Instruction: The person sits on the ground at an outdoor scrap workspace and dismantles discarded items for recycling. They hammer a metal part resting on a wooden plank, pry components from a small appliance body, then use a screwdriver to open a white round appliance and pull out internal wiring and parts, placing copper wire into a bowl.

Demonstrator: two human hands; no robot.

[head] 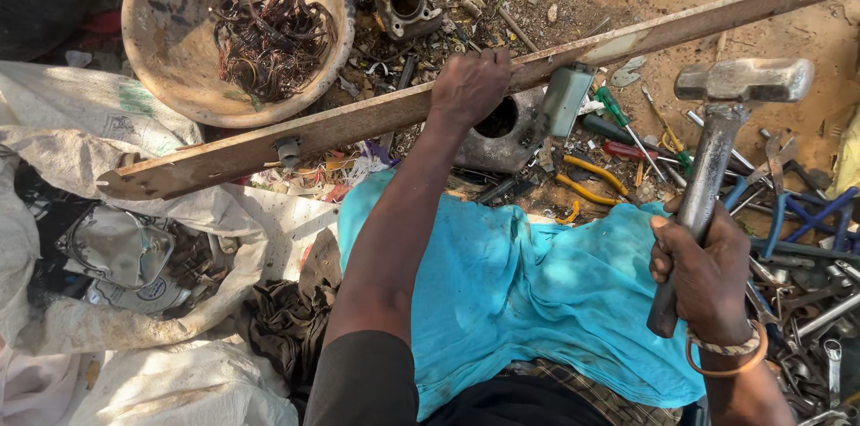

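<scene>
Head view, reading left to right: white sacks [134, 211] are lying at the far left, with a round bowl [179, 23] of tangled wire [271, 36] above them. A long rusty bar [376, 117] is running across the scene, its long axis rising from lower left to upper right. The left hand [470, 86] is closed over the bar near its middle, directly ahead of the body. The right hand [703, 274] is gripping a hammer [717, 148], head raised, to the right of the held spot and below the bar. Loose tools [806, 211] are lying further right.
</scene>
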